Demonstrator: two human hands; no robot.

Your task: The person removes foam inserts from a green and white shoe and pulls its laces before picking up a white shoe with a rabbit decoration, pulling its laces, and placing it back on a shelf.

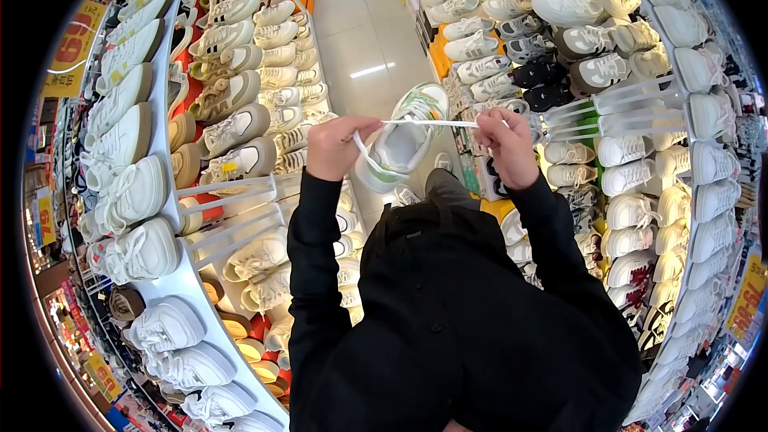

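One white lace [452,123] drawn taut, left hand [340,146] gripping it in closed fingers, right hand [510,146] pinching it, green-and-white shoe [402,148] under the lace, nearer the left fingers.

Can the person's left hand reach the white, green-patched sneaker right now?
Probably yes: the left hand is right beside the white, green-patched sneaker, with nothing visibly blocking, though its fingers hold a thin white lace.

Bright — glare streaks on floor [364,36] — edges bowed, corners black.
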